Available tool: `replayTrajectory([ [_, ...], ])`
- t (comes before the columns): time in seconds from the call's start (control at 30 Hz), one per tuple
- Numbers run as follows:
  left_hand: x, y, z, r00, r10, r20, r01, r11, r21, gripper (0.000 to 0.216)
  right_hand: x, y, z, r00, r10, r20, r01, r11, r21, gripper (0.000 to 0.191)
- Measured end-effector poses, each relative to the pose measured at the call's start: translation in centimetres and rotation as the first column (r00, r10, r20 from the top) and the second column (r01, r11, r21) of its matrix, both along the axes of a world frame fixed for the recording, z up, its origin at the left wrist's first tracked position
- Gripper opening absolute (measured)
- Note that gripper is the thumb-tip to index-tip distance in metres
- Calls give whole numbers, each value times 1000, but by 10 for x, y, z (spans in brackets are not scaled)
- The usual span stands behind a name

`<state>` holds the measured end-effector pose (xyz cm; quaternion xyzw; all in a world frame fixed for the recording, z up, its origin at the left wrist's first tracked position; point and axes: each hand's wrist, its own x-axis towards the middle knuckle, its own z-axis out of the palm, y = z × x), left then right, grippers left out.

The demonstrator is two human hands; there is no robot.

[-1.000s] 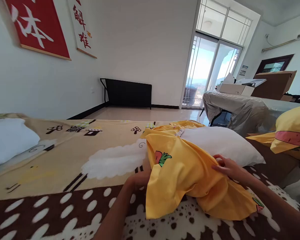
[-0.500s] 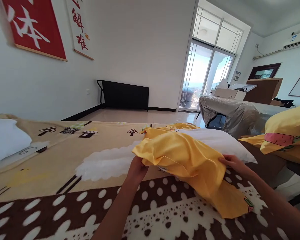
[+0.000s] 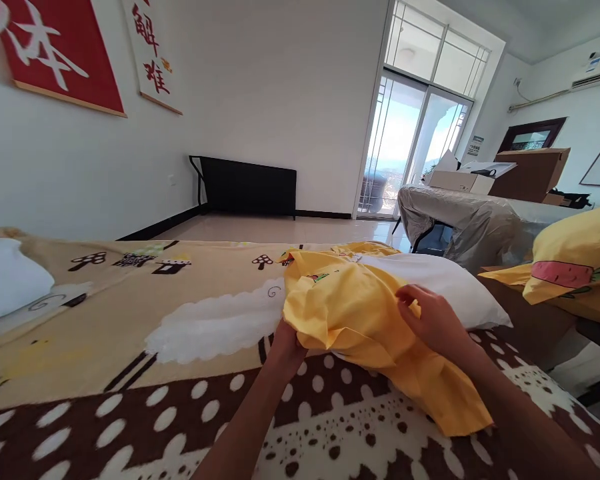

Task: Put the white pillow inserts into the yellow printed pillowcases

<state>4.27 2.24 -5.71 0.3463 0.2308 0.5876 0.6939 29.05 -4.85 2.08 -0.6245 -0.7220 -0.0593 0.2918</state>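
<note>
A yellow pillowcase point(image 3: 350, 313) with small carrot prints lies bunched over the near end of a white pillow point(image 3: 450, 290) on the bed. My left hand point(image 3: 286, 345) is closed on the pillowcase's left edge, partly tucked beneath the cloth. My right hand point(image 3: 430, 320) pinches a fold on top of the yellow cloth, right over the pillow. The pillow's far right part sticks out bare.
The bed wears a tan and brown blanket point(image 3: 130, 333) with white dots and a sheep print. Another white pillow point(image 3: 5, 280) lies far left. A yellow-cased pillow point(image 3: 575, 260) sits right. A covered table point(image 3: 475, 220) with cardboard boxes stands behind.
The yellow pillowcase has been gathered up from a loose drape into a tighter bunch. My right hand moved left from the pillow's edge onto the top of the cloth.
</note>
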Motion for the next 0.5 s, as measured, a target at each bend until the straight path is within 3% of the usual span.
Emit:
replayTrajectory([
  [0.1,8,-10,7,1000,9,-9,-8,999,35,32,-65,-17,8,955,290,63,-285,956,-71,22],
  [0.2,13,-13,10,999,28,24,-29,999,31,32,-96,-9,-10,950,306,68,-309,950,47,21],
  [0.3,13,-8,8,990,118,74,-115,993,-34,29,-98,12,-38,969,241,61,-247,959,139,8],
  [0.37,11,-4,5,984,157,79,-151,986,-73,25,-91,21,-49,960,269,70,-277,947,161,14],
  [0.5,10,2,0,981,179,69,-171,979,-115,23,-82,19,-49,911,375,172,-400,904,150,20],
])
